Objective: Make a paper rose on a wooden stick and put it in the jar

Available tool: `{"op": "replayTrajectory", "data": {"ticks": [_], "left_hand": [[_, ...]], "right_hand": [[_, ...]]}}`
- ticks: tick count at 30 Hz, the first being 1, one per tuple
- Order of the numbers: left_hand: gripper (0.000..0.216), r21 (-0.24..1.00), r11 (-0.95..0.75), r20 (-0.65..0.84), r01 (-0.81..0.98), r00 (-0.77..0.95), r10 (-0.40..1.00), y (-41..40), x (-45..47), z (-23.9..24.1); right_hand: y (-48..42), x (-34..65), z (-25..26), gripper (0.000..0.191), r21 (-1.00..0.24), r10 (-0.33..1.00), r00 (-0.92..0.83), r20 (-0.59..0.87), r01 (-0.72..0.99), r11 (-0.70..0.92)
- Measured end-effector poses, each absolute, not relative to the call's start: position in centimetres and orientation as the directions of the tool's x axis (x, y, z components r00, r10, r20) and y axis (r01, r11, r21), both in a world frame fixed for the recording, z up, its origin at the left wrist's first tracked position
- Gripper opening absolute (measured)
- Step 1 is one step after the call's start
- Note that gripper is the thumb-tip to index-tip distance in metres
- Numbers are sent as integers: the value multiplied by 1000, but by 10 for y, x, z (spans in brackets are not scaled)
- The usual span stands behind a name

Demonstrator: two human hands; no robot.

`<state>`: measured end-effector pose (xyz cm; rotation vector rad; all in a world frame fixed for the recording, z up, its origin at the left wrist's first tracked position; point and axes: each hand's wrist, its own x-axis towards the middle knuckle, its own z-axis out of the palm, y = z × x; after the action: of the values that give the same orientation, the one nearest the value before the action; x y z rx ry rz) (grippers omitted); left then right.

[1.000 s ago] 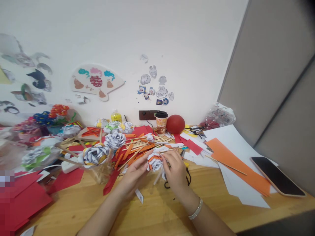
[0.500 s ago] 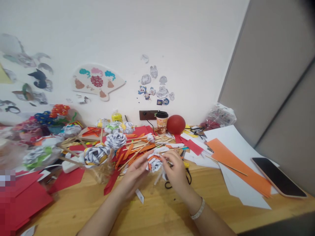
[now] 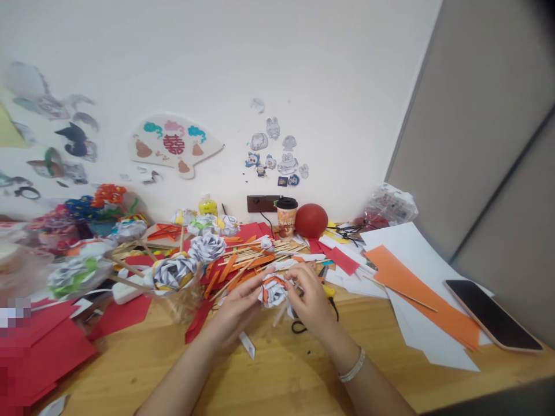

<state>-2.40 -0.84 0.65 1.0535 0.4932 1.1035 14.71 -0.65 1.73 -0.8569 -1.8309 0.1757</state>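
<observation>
A white and orange paper flower [image 3: 274, 293] is held between both hands above the front of the wooden table [image 3: 277, 370]. My left hand [image 3: 238, 301] is closed on its left side, with the fingers reaching behind the petals. The fingertips of my right hand [image 3: 309, 297] pinch a petal edge at the right. Behind the hands lie thin wooden sticks [image 3: 243, 254] and orange paper strips [image 3: 212, 284]. Finished-looking white paper roses [image 3: 174, 273] stand to the left of my left hand, near a clear plastic wrapping [image 3: 184, 306].
Red paper sheets [image 3: 47, 352] cover the left side. A paper cup [image 3: 286, 219] and a red ball [image 3: 311, 221] stand near the wall. On the right are white sheets [image 3: 411, 318], an orange sheet [image 3: 416, 289] and a phone [image 3: 492, 315]. A black cord [image 3: 299, 327] lies beside my right hand.
The view has shifted slightly, so the scene sits a little further right. Both hands keep hold of the paper flower, with hardly any change in the fingers.
</observation>
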Motion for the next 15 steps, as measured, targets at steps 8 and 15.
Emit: {"op": "replayTrajectory", "data": {"ticks": [8,15], "left_hand": [[40,882,80,146,-464,432,890,-10,-25,10],[39,873,118,132,-474,462,877,-10,-26,12]], "right_hand": [[-4,153,18,14,-345,594,-333,732,570,745],[-3,154,19,15,-376,601,-369,709,524,764]]}}
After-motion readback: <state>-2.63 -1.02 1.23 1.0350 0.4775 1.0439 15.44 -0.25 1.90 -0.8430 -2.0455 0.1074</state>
